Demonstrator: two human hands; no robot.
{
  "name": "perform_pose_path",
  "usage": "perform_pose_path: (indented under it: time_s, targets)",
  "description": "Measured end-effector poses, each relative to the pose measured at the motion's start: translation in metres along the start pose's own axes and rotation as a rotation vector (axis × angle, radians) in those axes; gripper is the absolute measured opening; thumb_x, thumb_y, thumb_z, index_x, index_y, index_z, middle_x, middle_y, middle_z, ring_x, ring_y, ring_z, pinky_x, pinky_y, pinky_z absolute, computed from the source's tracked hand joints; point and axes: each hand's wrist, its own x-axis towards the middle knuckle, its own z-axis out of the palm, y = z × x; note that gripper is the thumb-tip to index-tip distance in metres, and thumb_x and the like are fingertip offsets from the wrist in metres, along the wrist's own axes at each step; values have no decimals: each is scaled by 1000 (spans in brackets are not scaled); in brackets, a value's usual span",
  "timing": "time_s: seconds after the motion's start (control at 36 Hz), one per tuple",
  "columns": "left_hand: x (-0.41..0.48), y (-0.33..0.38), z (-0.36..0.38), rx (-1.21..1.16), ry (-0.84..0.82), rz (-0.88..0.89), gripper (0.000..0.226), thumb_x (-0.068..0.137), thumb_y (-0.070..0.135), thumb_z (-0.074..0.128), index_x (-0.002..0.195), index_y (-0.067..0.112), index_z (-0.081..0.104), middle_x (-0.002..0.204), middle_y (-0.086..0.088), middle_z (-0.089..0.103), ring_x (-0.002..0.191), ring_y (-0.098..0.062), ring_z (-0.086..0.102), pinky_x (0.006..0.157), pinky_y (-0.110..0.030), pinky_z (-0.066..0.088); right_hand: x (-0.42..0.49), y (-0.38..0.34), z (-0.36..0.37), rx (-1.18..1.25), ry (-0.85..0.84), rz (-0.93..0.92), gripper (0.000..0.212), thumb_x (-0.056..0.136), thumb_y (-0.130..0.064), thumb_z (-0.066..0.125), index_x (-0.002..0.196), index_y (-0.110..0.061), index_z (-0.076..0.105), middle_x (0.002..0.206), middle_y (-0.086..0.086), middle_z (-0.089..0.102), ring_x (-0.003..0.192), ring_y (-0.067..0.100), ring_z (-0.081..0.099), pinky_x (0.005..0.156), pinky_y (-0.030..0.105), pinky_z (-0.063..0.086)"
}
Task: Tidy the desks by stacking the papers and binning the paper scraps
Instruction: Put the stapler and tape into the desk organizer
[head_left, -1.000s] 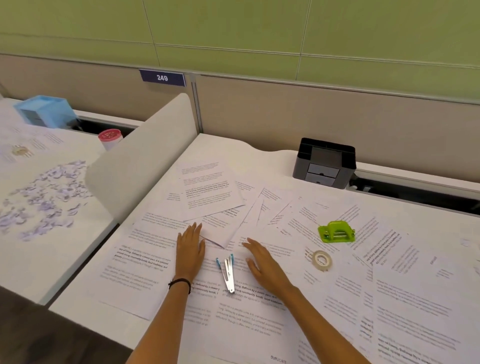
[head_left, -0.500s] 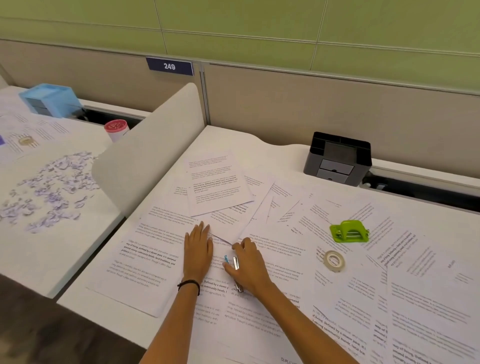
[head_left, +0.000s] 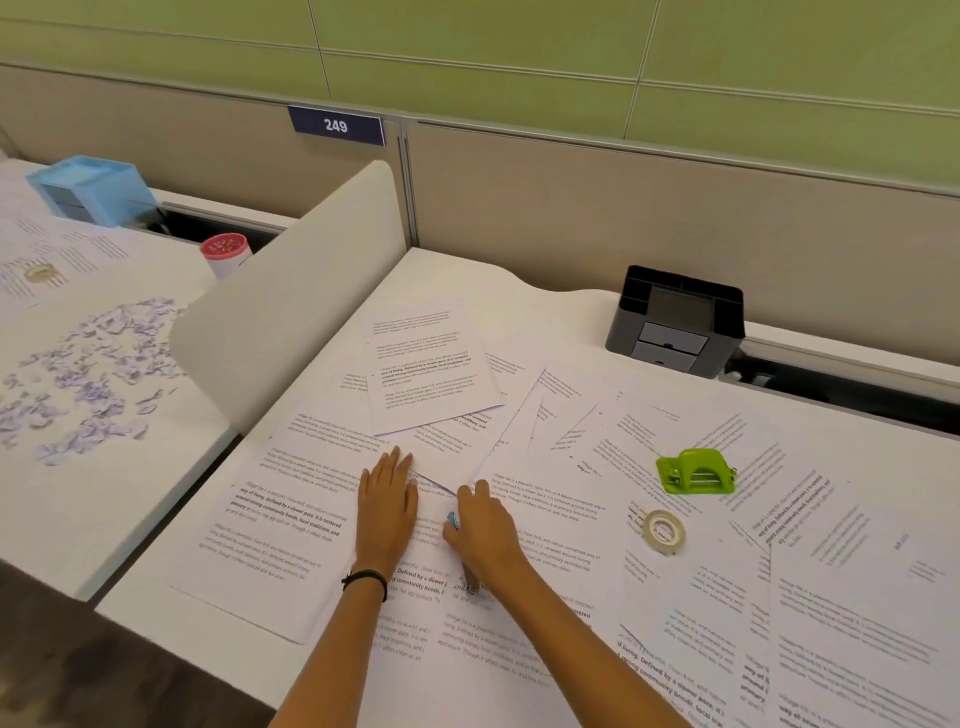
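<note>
Resting flat on papers (head_left: 291, 525), left hand (head_left: 387, 506); right hand's (head_left: 483, 530) grip closes on stapler (head_left: 470, 582) below "249" sign (head_left: 336, 125).

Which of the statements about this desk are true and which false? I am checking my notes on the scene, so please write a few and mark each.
1. The right hand covers the stapler. True.
2. The left hand holds the roll of tape. False: it lies flat on the papers, and the tape sits apart, to the right.
3. The paper scraps lie on the desk to the left of the divider. True.
4. The green hole punch stands inside the black organiser. False: it rests on the papers, in front of the organiser.
5. The sign reads 249. True.
</note>
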Motion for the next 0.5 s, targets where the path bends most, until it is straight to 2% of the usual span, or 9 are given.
perform_pose_path:
  time_s: [0.11,0.22,0.33,0.42,0.5]
  targets:
    - [1,-1,1,-24,33,-14,58,92,39,20,134,12,49,144,-8,42,136,-25,34,115,-41,16,-1,8,-8,103,11,18,29,93,-29,50,112,-7,48,116,11,46,78,17,47,65,24,37]
    - [6,7,5,-66,72,-35,47,91,26,35,132,7,50,141,-13,45,134,-30,37,113,-45,21,-1,18,-20,270,-12,71,28,90,-30,56,105,-7,51,107,9,48,80,20,52,68,28,43]
    - [16,20,10,-75,64,-7,55,91,36,24,129,8,52,140,-12,46,134,-31,36,113,-47,24,2,33,-37,502,-72,144,28,84,-27,65,100,-6,58,89,4,57,71,13,52,58,21,40]
    - [26,31,12,-90,54,17,57,91,37,21,126,9,55,139,-13,47,133,-31,37,113,-48,24,6,46,-51,581,-106,182,31,78,-30,72,98,-7,63,86,1,58,63,4,50,51,11,37]
    - [37,41,15,-77,22,68,56,91,35,21,126,9,55,139,-13,48,133,-31,37,113,-48,23,9,61,-64,628,-73,205,31,77,-32,74,96,-9,66,82,-2,58,63,2,49,52,9,37]
